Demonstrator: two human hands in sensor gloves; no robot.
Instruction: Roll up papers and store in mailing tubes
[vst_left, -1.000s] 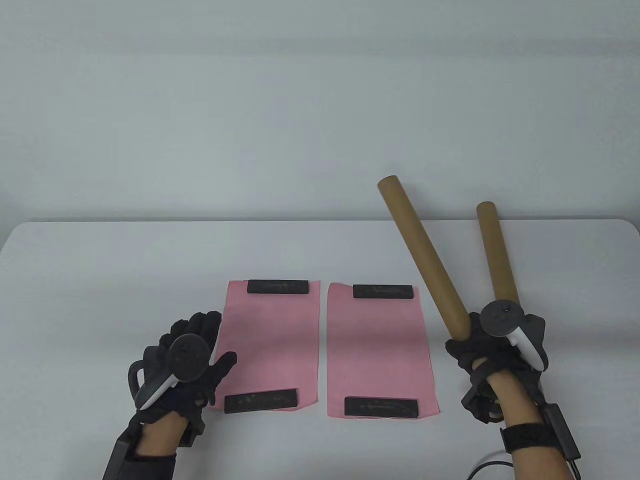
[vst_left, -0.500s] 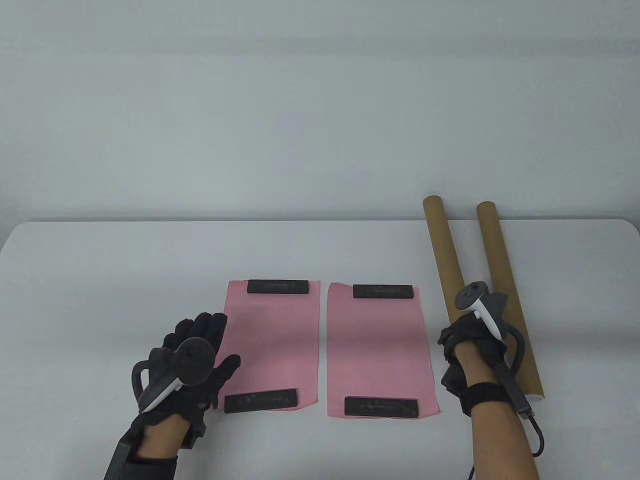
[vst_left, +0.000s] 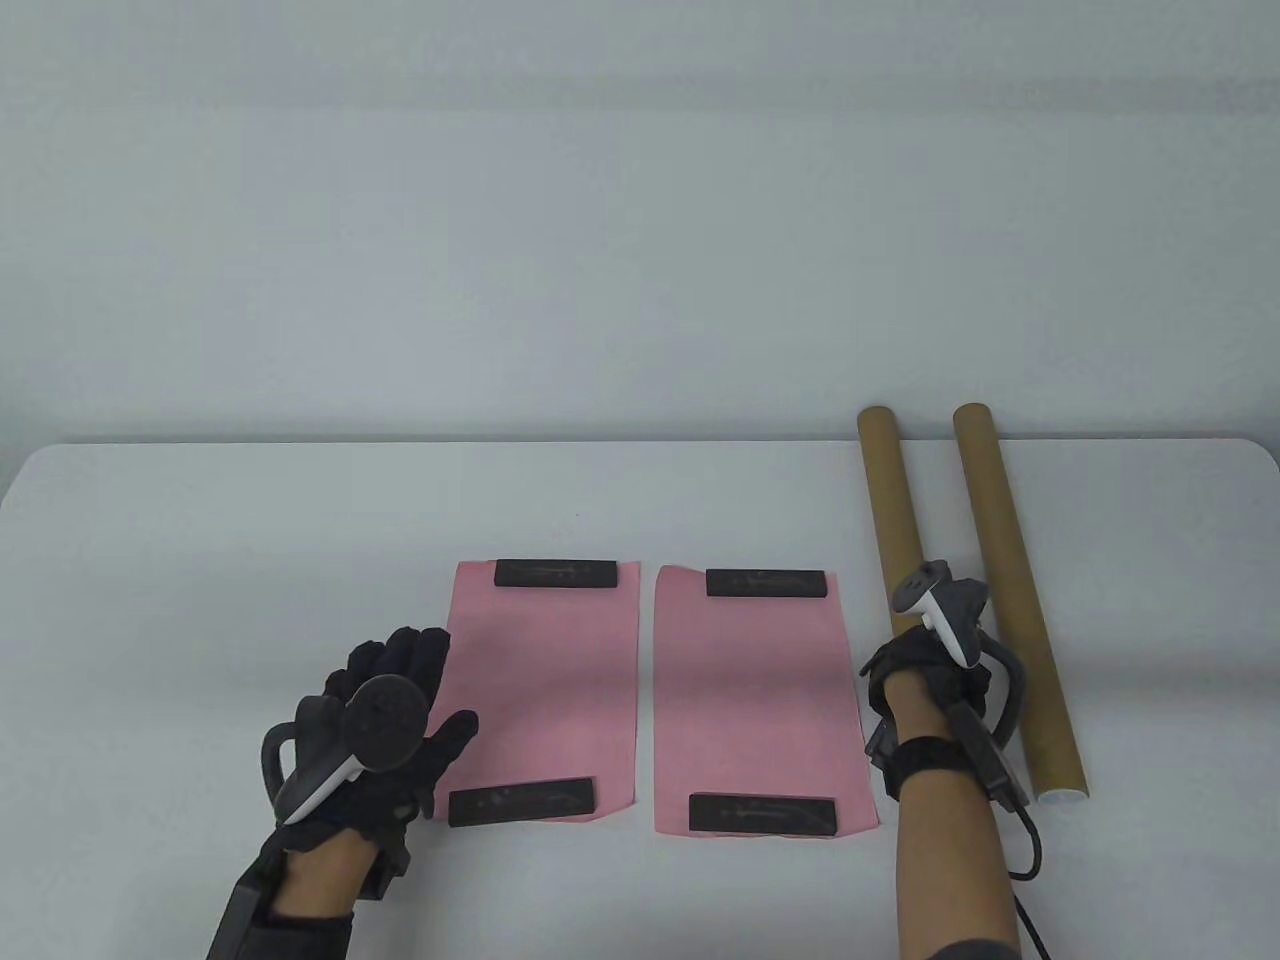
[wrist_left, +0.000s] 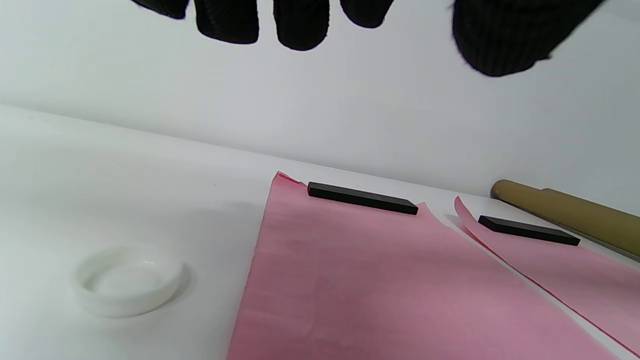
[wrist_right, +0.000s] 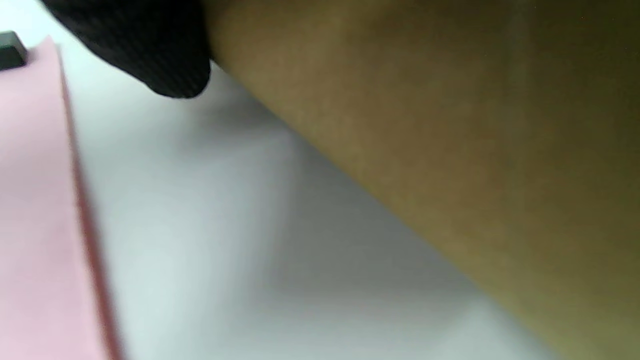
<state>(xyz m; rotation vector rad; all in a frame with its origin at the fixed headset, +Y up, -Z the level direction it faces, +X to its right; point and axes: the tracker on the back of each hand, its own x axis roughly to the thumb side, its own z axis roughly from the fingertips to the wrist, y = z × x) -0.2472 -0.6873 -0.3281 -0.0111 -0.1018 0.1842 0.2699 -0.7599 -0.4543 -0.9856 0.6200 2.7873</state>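
White cap (wrist_left: 127, 280) lies on the table (vst_left: 200, 560), below and left of the left hand's (vst_left: 385, 735) fingertips (wrist_left: 300, 25). Those fingers are spread, hanging apart, gripping nothing; they hover over the left edge of the left pink paper (vst_left: 545, 690).

Both sheets lie flat, unrolled. Left paper pinned by a black bar (vst_left: 555, 573) at its far end, beyond the fingertips, and another (vst_left: 520, 805) at the near end beside the thumb. Right pink paper (vst_left: 760, 700) lies just beside it, between the two hands, with its own far bar (vst_left: 768, 582) and near bar (vst_left: 762, 814). Far corners curl up slightly in the left wrist view.

Right hand (vst_left: 925, 675) sits on the left tube (vst_left: 890, 520); a fingertip (wrist_right: 150, 55) lies against the brown cardboard. Whether the fingers wrap it, cannot tell. Right tube (vst_left: 1010, 590) lies just right of that hand, apart from it, white plug at its near end.

Risks, judged: rolling with the bars left on would crease or tear the paper. Tubes are round; a nudge from the withdrawing hand could set one rolling. Thin paper may spring open once the bars are lifted.
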